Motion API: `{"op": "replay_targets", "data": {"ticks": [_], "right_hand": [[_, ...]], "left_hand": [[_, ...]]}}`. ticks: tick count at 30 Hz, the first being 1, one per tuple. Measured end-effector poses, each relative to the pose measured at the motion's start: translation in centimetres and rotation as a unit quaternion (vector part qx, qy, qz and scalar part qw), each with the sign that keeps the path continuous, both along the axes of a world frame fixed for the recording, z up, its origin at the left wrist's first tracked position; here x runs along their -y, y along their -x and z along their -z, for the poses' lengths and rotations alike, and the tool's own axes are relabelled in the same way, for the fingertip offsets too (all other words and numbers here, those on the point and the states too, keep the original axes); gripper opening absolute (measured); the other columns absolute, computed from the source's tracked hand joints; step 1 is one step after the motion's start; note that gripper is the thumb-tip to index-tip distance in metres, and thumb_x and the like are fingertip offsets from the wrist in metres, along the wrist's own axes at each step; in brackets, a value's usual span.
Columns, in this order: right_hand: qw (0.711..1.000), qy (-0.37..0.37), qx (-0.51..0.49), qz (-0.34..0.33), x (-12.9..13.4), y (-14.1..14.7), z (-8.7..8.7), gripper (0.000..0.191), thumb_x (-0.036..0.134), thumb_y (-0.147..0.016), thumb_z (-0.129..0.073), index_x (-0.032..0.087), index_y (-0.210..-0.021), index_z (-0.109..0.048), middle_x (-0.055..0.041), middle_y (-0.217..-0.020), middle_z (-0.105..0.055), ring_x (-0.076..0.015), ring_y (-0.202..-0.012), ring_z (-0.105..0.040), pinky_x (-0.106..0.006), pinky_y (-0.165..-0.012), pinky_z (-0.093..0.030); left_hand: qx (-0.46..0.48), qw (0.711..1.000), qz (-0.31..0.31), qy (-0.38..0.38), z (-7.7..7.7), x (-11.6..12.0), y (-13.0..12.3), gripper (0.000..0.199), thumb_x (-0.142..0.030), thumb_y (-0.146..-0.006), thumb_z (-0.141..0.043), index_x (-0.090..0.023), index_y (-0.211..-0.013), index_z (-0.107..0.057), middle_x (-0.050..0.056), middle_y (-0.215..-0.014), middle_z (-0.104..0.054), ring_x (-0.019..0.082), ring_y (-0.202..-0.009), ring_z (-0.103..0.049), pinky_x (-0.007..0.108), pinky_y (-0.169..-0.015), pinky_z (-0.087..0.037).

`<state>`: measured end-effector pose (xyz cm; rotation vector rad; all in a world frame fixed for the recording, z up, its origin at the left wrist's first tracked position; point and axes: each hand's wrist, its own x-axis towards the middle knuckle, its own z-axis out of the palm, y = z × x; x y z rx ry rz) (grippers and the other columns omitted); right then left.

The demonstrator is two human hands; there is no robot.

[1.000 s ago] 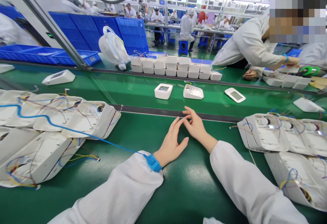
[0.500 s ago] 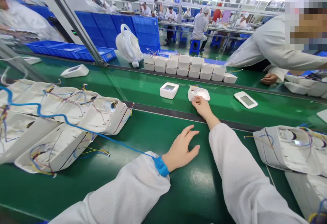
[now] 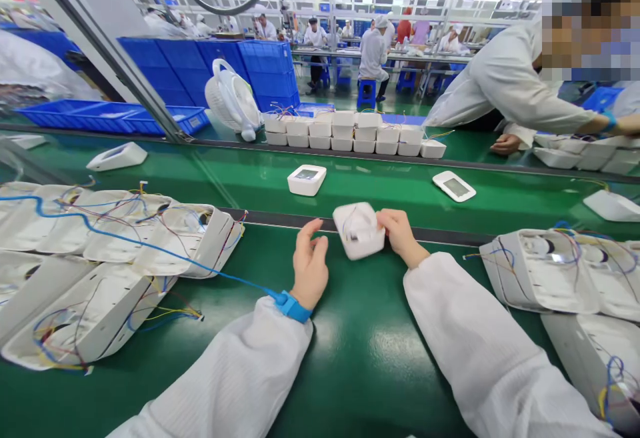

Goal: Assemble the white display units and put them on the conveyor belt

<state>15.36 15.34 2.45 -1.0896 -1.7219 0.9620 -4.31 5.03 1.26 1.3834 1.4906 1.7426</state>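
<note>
right hand point(image 3: 399, 233) pinching a white plastic housing point(image 3: 367, 241) at its right edge. housing held over the black edge strip point(image 3: 270, 219) between bench point(image 3: 360, 358) and green belt point(image 3: 240, 185); hollow side, thin wires inside, turned up toward the wearer, body tilted. outline near square and blurred: long axis cannot be told. left hand point(image 3: 310, 265) loosely spread, just beside the housing's left side, apart from it. bench: glossy green, wired housings point(image 3: 180, 241) grouped at left and right. belt: boxy display unit point(image 3: 307, 189) and flat display panel point(image 3: 455, 187), well apart. room: stacked housings point(image 3: 343, 138), white fan point(image 3: 227, 98), blue crates point(image 3: 270, 68), co-worker in white coat point(image 3: 500, 78) leaning at right.
</note>
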Motion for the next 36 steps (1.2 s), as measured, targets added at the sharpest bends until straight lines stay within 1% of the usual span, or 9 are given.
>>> {"op": "replay_targets", "data": {"ticks": [2,5,11,17,21,24,27,33,36], "right_hand": [[0.995,0.018,0.031,-0.097,1.1,-0.2,-0.2,0.052,0.064,-0.075,-0.059,0.018,-0.050,-0.056,0.0010,-0.049,-0.051,-0.0118,-0.050,-0.046,-0.026,-0.052,-0.039],[0.981,0.031,0.068,-0.177,1.8,0.0,-0.4,0.045,0.060,-0.073,-0.065,0.017,-0.063,-0.068,0.0004,-0.056,-0.058,-0.0114,-0.052,-0.048,-0.024,-0.051,-0.039],[0.986,-0.018,0.131,-0.103,2.0,0.8,0.2,0.038,0.050,-0.086,-0.055,0.017,-0.076,-0.070,-0.0004,-0.063,-0.062,-0.0123,-0.056,-0.050,-0.024,-0.054,-0.040],[0.963,-0.094,0.245,0.060,-0.5,-1.1,0.3,0.025,0.034,-0.091,-0.051,0.021,-0.093,-0.072,-0.0067,-0.094,-0.070,-0.0206,-0.089,-0.062,-0.033,-0.085,-0.047],[0.922,-0.087,0.336,0.170,-3.9,-5.4,-0.3,0.027,0.032,-0.089,-0.054,0.018,-0.094,-0.076,-0.0138,-0.136,-0.055,-0.0326,-0.132,-0.041,-0.047,-0.110,-0.033],[0.888,-0.044,0.393,0.232,-6.1,-9.4,-0.4,0.031,0.038,-0.089,-0.056,0.017,-0.097,-0.077,-0.0149,-0.150,-0.040,-0.0405,-0.144,-0.018,-0.059,-0.113,-0.023],[0.866,0.010,0.430,0.254,-7.4,-12.4,0.1,0.047,0.053,-0.087,-0.057,0.023,-0.121,-0.070,-0.0149,-0.153,-0.036,-0.0448,-0.144,-0.018,-0.064,-0.109,-0.026],[0.848,0.033,0.462,0.256,-7.8,-12.5,1.3,0.058,0.063,-0.089,-0.049,0.028,-0.134,-0.059,-0.0160,-0.150,-0.041,-0.0443,-0.138,-0.030,-0.063,-0.103,-0.032],[0.848,-0.001,0.457,0.269,-7.0,-11.3,1.0,0.053,0.052,-0.091,-0.050,0.025,-0.136,-0.056,-0.0185,-0.142,-0.048,-0.0411,-0.132,-0.037,-0.058,-0.101,-0.036]], "left_hand": [[-0.025,1.000,-0.002,0.015,0.2,-0.7,0.6,0.034,-0.030,-0.096,-0.044,-0.022,-0.127,-0.053,0.010,-0.135,-0.057,0.022,-0.126,-0.053,0.041,-0.106,-0.041],[-0.143,0.980,0.131,0.051,-0.1,-0.6,0.5,0.028,-0.031,-0.091,-0.051,-0.021,-0.115,-0.062,0.009,-0.125,-0.065,0.024,-0.117,-0.060,0.042,-0.104,-0.043],[-0.334,0.857,0.394,-0.002,-2.0,0.9,-0.3,0.019,-0.034,-0.085,-0.060,-0.020,-0.095,-0.067,0.008,-0.101,-0.073,0.025,-0.108,-0.063,0.041,-0.096,-0.044],[-0.378,0.795,0.470,-0.064,-2.0,1.7,-0.6,0.046,-0.054,-0.073,-0.064,-0.021,-0.053,-0.038,-0.003,-0.053,-0.044,0.016,-0.060,-0.048,0.034,-0.067,-0.038],[-0.351,0.793,0.495,-0.054,-1.3,2.3,-1.7,0.047,-0.046,-0.082,-0.058,-0.021,-0.051,-0.033,-0.004,-0.049,-0.039,0.013,-0.056,-0.042,0.032,-0.065,-0.036],[-0.310,0.848,0.428,0.016,-0.9,2.3,-2.1,0.049,-0.048,-0.091,-0.051,-0.020,-0.052,-0.041,-0.002,-0.052,-0.047,0.012,-0.056,-0.046,0.029,-0.065,-0.038],[-0.271,0.874,0.399,0.054,-1.2,2.1,-1.8,0.048,-0.054,-0.092,-0.048,-0.018,-0.060,-0.053,0.001,-0.061,-0.060,0.014,-0.061,-0.054,0.029,-0.067,-0.042],[-0.304,0.779,0.548,-0.013,-2.9,2.2,-1.4,0.034,-0.036,-0.071,-0.069,-0.021,-0.102,-0.067,0.006,-0.102,-0.074,0.024,-0.096,-0.066,0.037,-0.092,-0.041],[-0.325,0.778,0.538,-0.010,-2.9,2.2,-1.9,0.022,-0.031,-0.077,-0.066,-0.024,-0.097,-0.070,0.005,-0.106,-0.075,0.024,-0.102,-0.065,0.038,-0.094,-0.041]]}}
